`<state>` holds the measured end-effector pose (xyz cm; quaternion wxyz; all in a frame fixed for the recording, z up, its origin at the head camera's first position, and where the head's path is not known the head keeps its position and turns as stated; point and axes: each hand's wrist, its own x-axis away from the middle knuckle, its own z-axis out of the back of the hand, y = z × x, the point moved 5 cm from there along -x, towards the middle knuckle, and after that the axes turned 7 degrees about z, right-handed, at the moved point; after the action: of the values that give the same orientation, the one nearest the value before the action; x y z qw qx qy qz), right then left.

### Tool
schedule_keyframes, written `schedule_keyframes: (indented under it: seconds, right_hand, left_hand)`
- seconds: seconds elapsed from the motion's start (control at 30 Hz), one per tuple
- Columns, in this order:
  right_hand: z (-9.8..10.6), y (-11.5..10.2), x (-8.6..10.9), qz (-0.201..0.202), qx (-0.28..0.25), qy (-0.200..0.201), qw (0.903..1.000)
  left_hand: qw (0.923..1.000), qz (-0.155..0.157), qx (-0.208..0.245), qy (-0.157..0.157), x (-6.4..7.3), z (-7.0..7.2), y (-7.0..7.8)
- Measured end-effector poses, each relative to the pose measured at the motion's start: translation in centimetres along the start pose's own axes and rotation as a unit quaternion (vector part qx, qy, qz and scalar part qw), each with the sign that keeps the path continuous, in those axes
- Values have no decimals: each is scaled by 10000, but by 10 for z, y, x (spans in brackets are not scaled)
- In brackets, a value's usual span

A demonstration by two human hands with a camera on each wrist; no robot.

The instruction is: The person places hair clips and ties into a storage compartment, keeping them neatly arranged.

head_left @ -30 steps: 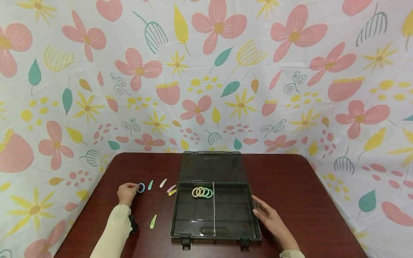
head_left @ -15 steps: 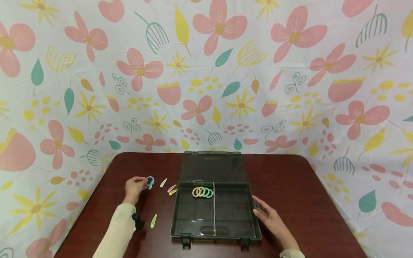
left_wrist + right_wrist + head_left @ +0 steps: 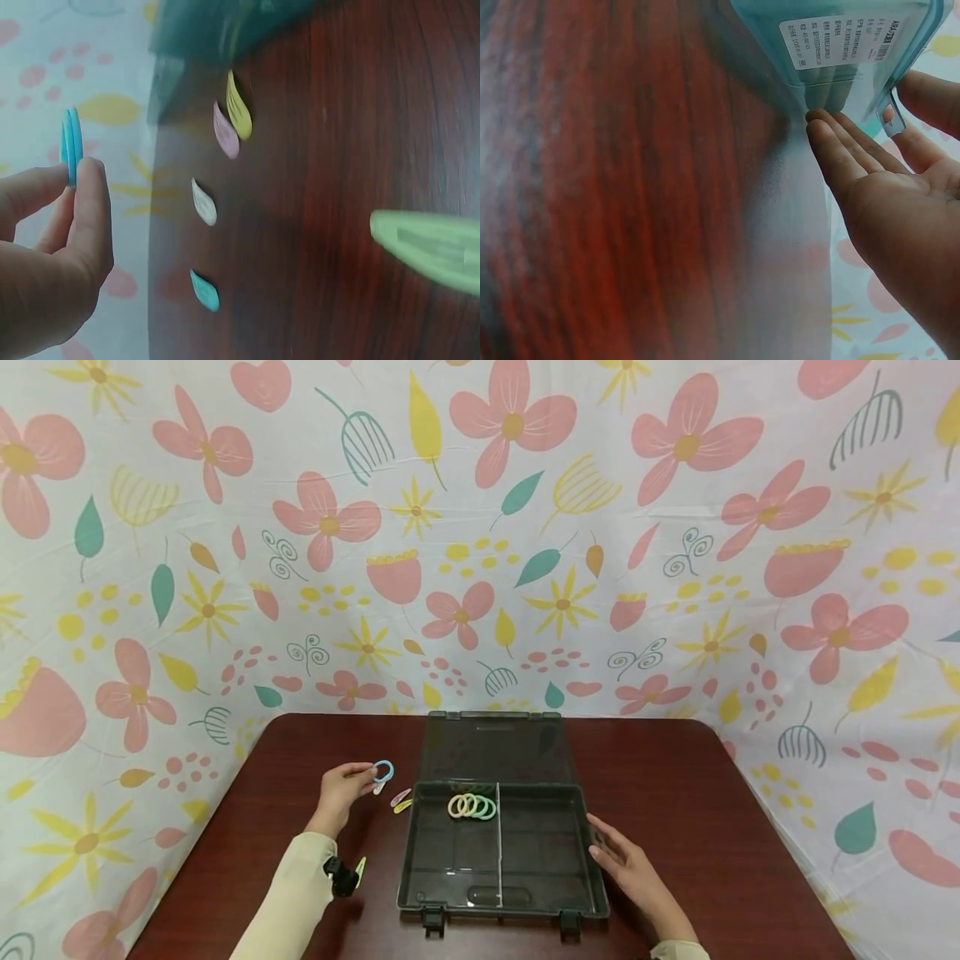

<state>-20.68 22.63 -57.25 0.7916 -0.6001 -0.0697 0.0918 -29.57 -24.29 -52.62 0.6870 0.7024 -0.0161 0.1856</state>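
My left hand (image 3: pixel 341 795) pinches a blue hair tie (image 3: pixel 71 146) between thumb and fingertips, held up over the table left of the box. A dark see-through plastic box (image 3: pixel 450 852) lies with its lid laid back. Several pale hair ties (image 3: pixel 465 807), cream to mint, overlap in a row at the back of its left compartment. On the right, my right hand (image 3: pixel 630 870) rests against the box's side wall with fingers nearly straight. Snap hair clips lie between left hand and box: yellow (image 3: pixel 239 112), pink (image 3: pixel 226 133), white (image 3: pixel 203 202) and teal (image 3: pixel 205 291).
A light green hair clip (image 3: pixel 431 244) lies nearer the front, partly covered by the left wrist camera in the head view. A thin white divider (image 3: pixel 498 843) splits the box. The open lid (image 3: pixel 495 747) reaches toward the floral cloth (image 3: pixel 480 568) behind the table.
My left hand has lifted the blue hair tie off the table and carried it rightward past the teal clip to above the white one. The right hand stays at the box.
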Motion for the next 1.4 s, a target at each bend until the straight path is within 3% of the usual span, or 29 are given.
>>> schedule_keyframes:
  seconds: [0.2, 0.67, 1.4]
  right_hand:
    - [0, 1, -1, 10, -23, 6, 10000]
    - [1, -2, 0, -89, 56, -12, 9999]
    - [1, 2, -2, -67, 76, 27, 9999]
  left_hand:
    - [9988, 72, 119, -466, 5, -25, 2]
    - [9912, 69, -337, -1282, 19, -70, 1]
    - [9806, -264, -1262, -1475, 22, -97, -11]
